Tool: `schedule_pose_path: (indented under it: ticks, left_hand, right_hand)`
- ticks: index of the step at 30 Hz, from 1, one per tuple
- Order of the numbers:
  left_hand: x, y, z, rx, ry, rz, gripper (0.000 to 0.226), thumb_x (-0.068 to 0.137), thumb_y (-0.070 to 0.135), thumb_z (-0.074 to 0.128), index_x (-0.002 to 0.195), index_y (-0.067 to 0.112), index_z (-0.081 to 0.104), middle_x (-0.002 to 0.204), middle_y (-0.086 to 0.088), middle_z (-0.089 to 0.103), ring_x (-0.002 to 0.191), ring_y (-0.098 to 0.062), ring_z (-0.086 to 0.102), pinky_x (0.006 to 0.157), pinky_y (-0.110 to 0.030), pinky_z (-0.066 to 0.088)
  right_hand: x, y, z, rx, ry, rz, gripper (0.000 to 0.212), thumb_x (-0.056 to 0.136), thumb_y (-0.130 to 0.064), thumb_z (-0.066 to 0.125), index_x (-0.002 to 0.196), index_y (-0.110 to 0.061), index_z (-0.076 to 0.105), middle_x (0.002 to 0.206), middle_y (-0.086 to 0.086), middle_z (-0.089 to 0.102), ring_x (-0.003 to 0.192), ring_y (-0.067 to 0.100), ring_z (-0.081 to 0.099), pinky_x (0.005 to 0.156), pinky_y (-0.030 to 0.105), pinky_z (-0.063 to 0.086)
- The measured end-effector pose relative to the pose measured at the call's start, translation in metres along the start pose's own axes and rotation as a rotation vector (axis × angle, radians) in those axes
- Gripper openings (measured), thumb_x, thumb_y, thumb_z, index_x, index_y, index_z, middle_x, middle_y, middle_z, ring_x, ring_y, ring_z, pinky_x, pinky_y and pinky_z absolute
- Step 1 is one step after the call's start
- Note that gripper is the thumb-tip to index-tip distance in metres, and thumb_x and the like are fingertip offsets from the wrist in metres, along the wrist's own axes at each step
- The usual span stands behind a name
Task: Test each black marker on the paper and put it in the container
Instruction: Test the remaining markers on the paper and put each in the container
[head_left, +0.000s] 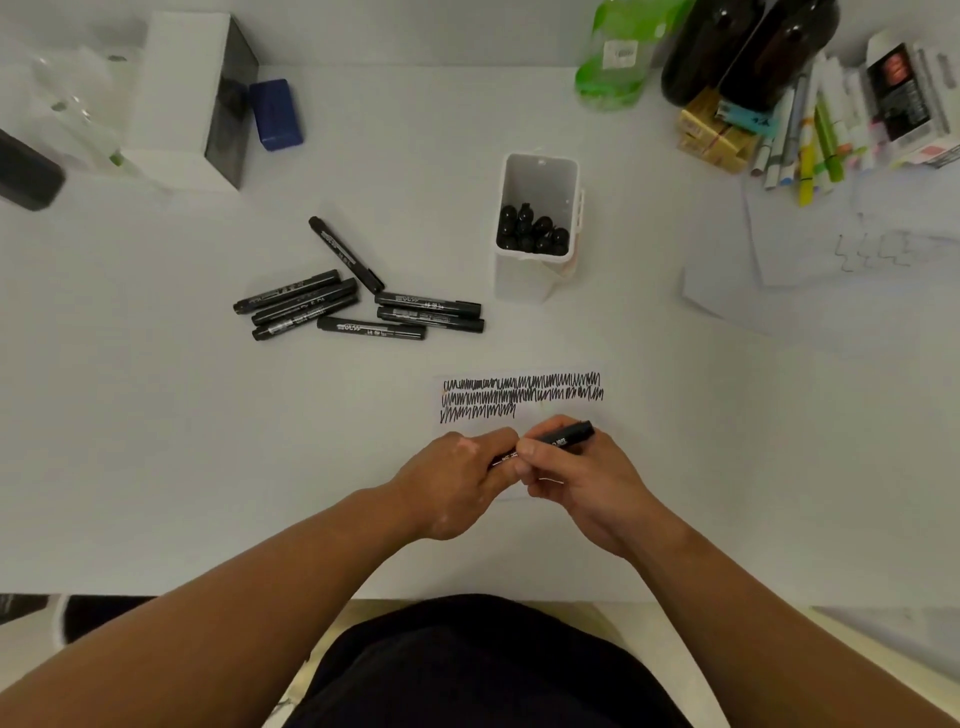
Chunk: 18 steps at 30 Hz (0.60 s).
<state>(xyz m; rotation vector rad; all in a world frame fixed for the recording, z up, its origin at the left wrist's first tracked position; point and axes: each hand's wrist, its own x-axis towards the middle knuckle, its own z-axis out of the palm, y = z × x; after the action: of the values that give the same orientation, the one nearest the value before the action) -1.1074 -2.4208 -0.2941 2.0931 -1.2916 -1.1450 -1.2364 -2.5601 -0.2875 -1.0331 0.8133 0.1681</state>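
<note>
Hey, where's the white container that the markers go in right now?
In the head view, the white container stands upright just right of centre, beyond the scribbled paper and right of the loose markers.

White print on the loose markers (371, 329) too blurred to read, green bottle's label (621, 53) unreadable too

The white rectangular plastic container (524, 280) has black marker caps (532, 231) inside. Left of it: loose black markers (428, 305), white printed labels. In front of it: white paper sheet (550, 413) with three rows of black zigzag scribble, third row short; just nearer, black marker with white print (566, 436). The surface (208, 441) is off-white. Far left of container: blue block (275, 114), white box with a black side (192, 98). Behind it to the right: translucent green bottle (613, 62), dark brown bottles (748, 52), yellow-gold cartons (711, 135).
</note>
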Motion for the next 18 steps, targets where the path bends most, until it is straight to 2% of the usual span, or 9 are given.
schedule_pose_path:
  ticks: [4, 7, 8, 10, 12, 14, 16, 18]
  left_hand:
    - [0.003, -0.002, 0.0, -0.007, 0.062, 0.032, 0.031, 0.1, 0.05, 0.045, 0.105, 0.023, 0.057, 0.07, 0.008, 0.055, 0.061, -0.016, 0.053, 0.061, -0.032, 0.047]
    - [0.01, -0.009, 0.0, 0.008, 0.127, -0.031, 0.045, 0.089, 0.06, 0.059, 0.119, 0.026, 0.054, 0.067, 0.007, 0.055, 0.058, -0.007, 0.051, 0.058, -0.021, 0.041]
    - [0.011, -0.014, -0.001, 0.028, 0.165, -0.07, 0.051, 0.087, 0.058, 0.064, 0.123, 0.025, 0.052, 0.069, 0.008, 0.054, 0.061, -0.008, 0.052, 0.06, -0.022, 0.041]
    - [0.013, -0.026, -0.002, 0.105, 0.275, -0.114, 0.056, 0.085, 0.047, 0.073, 0.131, 0.021, 0.052, 0.087, 0.003, 0.058, 0.08, -0.018, 0.059, 0.074, -0.029, 0.048]
    - [0.015, -0.037, -0.001, 0.222, 0.344, -0.102, 0.061, 0.084, 0.042, 0.075, 0.136, 0.02, 0.052, 0.104, -0.005, 0.058, 0.094, -0.025, 0.058, 0.085, -0.036, 0.051]
    - [0.02, -0.044, 0.001, 0.35, 0.365, -0.084, 0.066, 0.083, 0.048, 0.073, 0.14, 0.023, 0.051, 0.104, -0.007, 0.056, 0.092, -0.026, 0.054, 0.083, -0.04, 0.051]
    - [0.023, -0.05, 0.004, 0.441, 0.346, -0.115, 0.069, 0.083, 0.055, 0.069, 0.142, 0.027, 0.05, 0.104, -0.007, 0.053, 0.092, -0.026, 0.052, 0.082, -0.041, 0.049]
    - [0.025, -0.055, 0.007, 0.478, 0.309, -0.163, 0.071, 0.083, 0.059, 0.067, 0.144, 0.03, 0.047, 0.11, -0.007, 0.052, 0.098, -0.026, 0.05, 0.085, -0.041, 0.048]
  right_hand:
    - [0.004, 0.0, -0.003, -0.034, 0.019, -0.044, 0.012, 0.077, -0.027, 0.08, 0.081, -0.019, 0.072, 0.075, 0.006, 0.07, 0.074, 0.016, 0.066, 0.07, 0.029, 0.054]
    - [0.015, -0.002, -0.005, 0.058, 0.224, -0.144, 0.008, 0.071, -0.019, 0.076, 0.068, -0.024, 0.07, 0.062, 0.004, 0.061, 0.058, 0.017, 0.056, 0.057, 0.033, 0.047]
    - [0.02, -0.003, -0.009, 0.118, 0.309, -0.176, 0.011, 0.072, -0.017, 0.073, 0.064, -0.024, 0.069, 0.058, 0.003, 0.057, 0.052, 0.017, 0.052, 0.053, 0.032, 0.044]
    - [0.027, -0.005, -0.02, 0.122, 0.407, -0.236, 0.011, 0.075, -0.017, 0.069, 0.067, -0.022, 0.073, 0.055, 0.005, 0.055, 0.047, 0.019, 0.049, 0.05, 0.031, 0.041]
    - [0.03, -0.003, -0.029, 0.023, 0.388, -0.279, 0.013, 0.081, -0.02, 0.065, 0.08, -0.017, 0.078, 0.059, 0.01, 0.063, 0.051, 0.023, 0.058, 0.05, 0.032, 0.048]
    - [0.034, -0.002, -0.03, -0.046, 0.347, -0.288, 0.017, 0.084, -0.02, 0.064, 0.089, -0.013, 0.079, 0.069, 0.014, 0.073, 0.062, 0.026, 0.07, 0.056, 0.034, 0.057]
    - [0.041, 0.003, -0.027, -0.148, 0.339, -0.303, 0.011, 0.082, -0.017, 0.07, 0.089, -0.018, 0.078, 0.075, 0.007, 0.077, 0.069, 0.021, 0.073, 0.063, 0.028, 0.059]
    - [0.049, 0.012, -0.024, -0.308, 0.368, -0.315, 0.011, 0.081, -0.014, 0.077, 0.085, -0.025, 0.075, 0.076, -0.009, 0.075, 0.067, 0.007, 0.068, 0.063, 0.015, 0.051]
